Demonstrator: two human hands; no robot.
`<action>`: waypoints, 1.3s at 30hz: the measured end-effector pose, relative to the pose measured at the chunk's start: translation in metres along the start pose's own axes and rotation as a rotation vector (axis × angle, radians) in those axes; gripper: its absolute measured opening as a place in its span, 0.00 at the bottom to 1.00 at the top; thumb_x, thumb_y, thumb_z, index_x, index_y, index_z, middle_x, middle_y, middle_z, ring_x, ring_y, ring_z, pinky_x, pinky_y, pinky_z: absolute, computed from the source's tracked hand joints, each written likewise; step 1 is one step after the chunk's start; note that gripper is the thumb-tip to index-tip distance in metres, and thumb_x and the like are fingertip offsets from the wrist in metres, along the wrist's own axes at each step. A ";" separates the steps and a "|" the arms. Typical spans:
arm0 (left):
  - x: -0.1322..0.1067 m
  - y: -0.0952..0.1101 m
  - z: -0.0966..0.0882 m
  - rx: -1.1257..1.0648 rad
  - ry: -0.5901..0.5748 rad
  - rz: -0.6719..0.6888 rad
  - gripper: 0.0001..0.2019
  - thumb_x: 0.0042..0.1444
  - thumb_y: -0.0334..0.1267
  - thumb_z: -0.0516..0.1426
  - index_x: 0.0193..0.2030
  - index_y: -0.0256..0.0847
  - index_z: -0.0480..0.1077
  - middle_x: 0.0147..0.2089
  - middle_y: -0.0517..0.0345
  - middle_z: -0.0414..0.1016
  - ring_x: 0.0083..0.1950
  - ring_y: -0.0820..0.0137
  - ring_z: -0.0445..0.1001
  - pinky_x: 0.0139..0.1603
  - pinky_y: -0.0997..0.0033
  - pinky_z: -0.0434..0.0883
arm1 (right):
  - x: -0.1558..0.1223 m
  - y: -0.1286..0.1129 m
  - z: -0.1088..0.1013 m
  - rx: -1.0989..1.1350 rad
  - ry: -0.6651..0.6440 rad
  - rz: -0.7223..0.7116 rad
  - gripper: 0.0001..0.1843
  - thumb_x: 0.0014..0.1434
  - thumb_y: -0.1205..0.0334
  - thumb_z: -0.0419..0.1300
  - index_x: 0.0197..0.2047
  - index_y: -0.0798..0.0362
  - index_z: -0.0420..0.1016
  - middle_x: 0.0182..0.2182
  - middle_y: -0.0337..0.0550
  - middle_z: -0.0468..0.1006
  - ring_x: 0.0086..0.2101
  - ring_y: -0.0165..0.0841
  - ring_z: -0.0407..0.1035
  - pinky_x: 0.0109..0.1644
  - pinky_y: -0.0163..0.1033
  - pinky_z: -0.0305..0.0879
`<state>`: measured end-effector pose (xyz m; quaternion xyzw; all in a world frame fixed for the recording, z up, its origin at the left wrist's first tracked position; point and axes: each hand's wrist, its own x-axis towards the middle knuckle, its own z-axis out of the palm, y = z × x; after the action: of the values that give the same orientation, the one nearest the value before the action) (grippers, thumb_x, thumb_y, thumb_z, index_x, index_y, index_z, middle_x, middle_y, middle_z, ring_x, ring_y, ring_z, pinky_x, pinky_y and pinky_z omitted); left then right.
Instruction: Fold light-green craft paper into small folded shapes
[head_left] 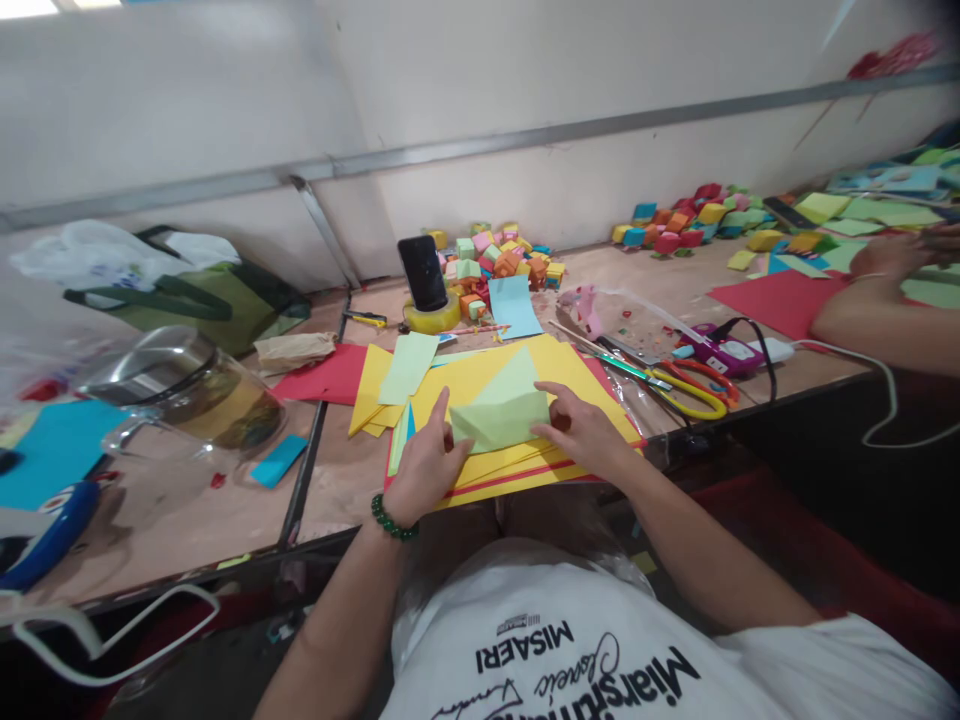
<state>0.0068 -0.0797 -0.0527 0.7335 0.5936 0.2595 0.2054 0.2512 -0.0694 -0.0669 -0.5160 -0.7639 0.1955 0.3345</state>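
Observation:
A light green sheet of paper (499,422), partly folded over, lies between my hands above a stack of yellow paper (581,375). My left hand (429,455), with a green bead bracelet (391,518) at the wrist, pinches the sheet's left edge between thumb and fingers. At the opposite edge my right hand (585,425) grips the same sheet in its fingertips. Beyond the fold, a pale green pointed part rests on the yellow. Another light green piece (409,366) sits at the stack's back left corner.
Scissors with yellow handles (686,390) and a purple glue gun (724,352) lie to the right. A phone (423,272) leans in a tape roll (433,315), before piled paper cubes (517,262). A glass teapot (202,395) stands left. Another person's arm (885,320) reaches in at right.

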 end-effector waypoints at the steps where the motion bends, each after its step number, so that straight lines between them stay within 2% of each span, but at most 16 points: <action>1: 0.000 0.001 0.001 0.032 0.028 0.011 0.39 0.55 0.36 0.55 0.71 0.34 0.43 0.29 0.65 0.68 0.28 0.71 0.69 0.32 0.72 0.67 | 0.000 0.000 0.001 -0.040 0.016 -0.001 0.30 0.56 0.62 0.60 0.61 0.55 0.60 0.25 0.35 0.73 0.26 0.32 0.68 0.32 0.36 0.66; 3: -0.002 0.003 0.003 0.115 0.110 0.076 0.40 0.56 0.36 0.55 0.72 0.35 0.39 0.37 0.57 0.71 0.34 0.68 0.71 0.37 0.69 0.69 | -0.001 -0.001 0.002 -0.157 0.063 -0.040 0.31 0.56 0.62 0.60 0.63 0.56 0.59 0.25 0.37 0.73 0.26 0.34 0.67 0.31 0.37 0.66; 4: -0.004 0.005 0.004 0.174 0.152 0.119 0.38 0.57 0.35 0.55 0.72 0.36 0.42 0.43 0.51 0.71 0.39 0.66 0.72 0.41 0.66 0.69 | -0.002 -0.003 0.003 -0.230 0.092 -0.078 0.30 0.57 0.62 0.59 0.62 0.56 0.60 0.25 0.38 0.73 0.28 0.35 0.67 0.32 0.38 0.66; 6: -0.008 0.009 0.005 0.316 0.184 0.209 0.30 0.59 0.32 0.53 0.69 0.39 0.53 0.54 0.41 0.67 0.48 0.60 0.70 0.48 0.58 0.68 | -0.002 -0.007 0.004 -0.375 0.154 -0.197 0.24 0.59 0.63 0.58 0.59 0.55 0.65 0.28 0.44 0.74 0.31 0.38 0.67 0.34 0.40 0.68; 7: -0.010 0.011 0.006 0.382 0.164 0.254 0.27 0.59 0.30 0.52 0.66 0.42 0.59 0.58 0.39 0.64 0.51 0.58 0.68 0.50 0.55 0.67 | -0.002 -0.010 0.004 -0.430 0.177 -0.277 0.20 0.60 0.65 0.56 0.56 0.54 0.69 0.31 0.47 0.75 0.34 0.39 0.67 0.36 0.41 0.68; 11: -0.019 0.023 0.004 0.528 0.000 0.382 0.23 0.56 0.26 0.53 0.54 0.52 0.73 0.61 0.45 0.66 0.55 0.54 0.66 0.51 0.51 0.66 | -0.001 -0.012 0.007 -0.479 0.117 -0.643 0.14 0.62 0.73 0.52 0.43 0.52 0.77 0.41 0.49 0.76 0.40 0.37 0.66 0.43 0.40 0.69; 13: -0.023 0.027 -0.001 0.560 -0.033 0.380 0.21 0.56 0.26 0.53 0.51 0.53 0.75 0.59 0.47 0.68 0.53 0.54 0.67 0.50 0.52 0.67 | -0.002 -0.007 0.007 -0.472 0.044 -0.712 0.13 0.62 0.73 0.52 0.41 0.53 0.78 0.42 0.49 0.76 0.41 0.37 0.66 0.44 0.41 0.69; 17: -0.031 0.027 -0.014 0.563 -0.032 0.346 0.22 0.55 0.24 0.52 0.49 0.52 0.76 0.59 0.49 0.70 0.53 0.55 0.68 0.50 0.52 0.68 | -0.011 0.014 -0.001 -0.501 -0.041 -0.606 0.14 0.62 0.73 0.53 0.44 0.52 0.78 0.43 0.50 0.76 0.42 0.38 0.65 0.46 0.44 0.69; 20: -0.036 0.016 -0.020 0.496 -0.015 0.282 0.21 0.55 0.24 0.50 0.47 0.50 0.77 0.57 0.48 0.71 0.54 0.54 0.68 0.52 0.49 0.67 | -0.018 0.024 -0.013 -0.502 -0.032 -0.530 0.18 0.59 0.78 0.52 0.43 0.52 0.78 0.41 0.50 0.77 0.40 0.37 0.66 0.42 0.41 0.69; 24: -0.029 -0.005 -0.012 0.156 -0.001 0.218 0.17 0.58 0.32 0.51 0.51 0.44 0.73 0.52 0.48 0.73 0.53 0.59 0.70 0.55 0.53 0.68 | -0.025 0.022 -0.021 -0.459 0.006 -0.480 0.21 0.55 0.81 0.51 0.41 0.51 0.79 0.38 0.47 0.78 0.37 0.35 0.66 0.37 0.37 0.69; 27: -0.018 -0.011 -0.001 -0.126 0.042 0.105 0.24 0.55 0.39 0.57 0.60 0.41 0.63 0.47 0.52 0.74 0.47 0.65 0.73 0.52 0.61 0.70 | -0.027 0.018 -0.019 -0.430 0.019 -0.439 0.21 0.54 0.80 0.51 0.41 0.50 0.79 0.39 0.46 0.78 0.38 0.36 0.67 0.38 0.37 0.71; 30: -0.012 -0.001 0.003 -0.197 0.106 0.036 0.30 0.53 0.37 0.58 0.63 0.40 0.58 0.37 0.60 0.72 0.38 0.70 0.72 0.45 0.67 0.70 | -0.027 0.017 -0.016 -0.396 0.003 -0.411 0.21 0.54 0.79 0.51 0.42 0.49 0.78 0.39 0.46 0.78 0.39 0.36 0.68 0.40 0.39 0.72; 32: -0.016 0.010 0.000 -0.151 0.171 0.092 0.27 0.55 0.35 0.56 0.63 0.40 0.59 0.33 0.62 0.71 0.35 0.71 0.71 0.43 0.67 0.68 | -0.026 0.014 -0.016 -0.361 0.034 -0.406 0.21 0.55 0.78 0.50 0.44 0.50 0.76 0.41 0.47 0.77 0.41 0.37 0.69 0.42 0.41 0.73; 35: -0.029 0.028 -0.007 0.107 0.217 0.293 0.18 0.58 0.32 0.54 0.56 0.41 0.67 0.34 0.59 0.74 0.37 0.69 0.71 0.44 0.63 0.64 | -0.025 0.000 -0.019 -0.359 0.205 -0.410 0.21 0.59 0.71 0.51 0.54 0.52 0.70 0.51 0.54 0.73 0.51 0.42 0.67 0.50 0.49 0.71; 37: -0.039 0.039 -0.009 0.298 0.212 0.466 0.13 0.60 0.30 0.53 0.50 0.44 0.72 0.35 0.57 0.76 0.38 0.67 0.71 0.44 0.62 0.61 | -0.024 -0.014 -0.022 -0.411 0.312 -0.452 0.23 0.61 0.67 0.52 0.60 0.50 0.64 0.58 0.54 0.68 0.58 0.44 0.62 0.58 0.55 0.64; 39: -0.047 0.047 -0.007 0.438 0.235 0.599 0.11 0.61 0.29 0.53 0.47 0.42 0.73 0.35 0.56 0.76 0.37 0.67 0.70 0.42 0.62 0.60 | -0.023 -0.025 -0.022 -0.481 0.336 -0.525 0.22 0.62 0.66 0.53 0.59 0.47 0.65 0.60 0.49 0.67 0.61 0.42 0.59 0.64 0.55 0.56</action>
<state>0.0303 -0.1359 -0.0249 0.8662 0.4139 0.2571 -0.1104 0.2561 -0.1017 -0.0421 -0.3916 -0.8286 -0.1683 0.3629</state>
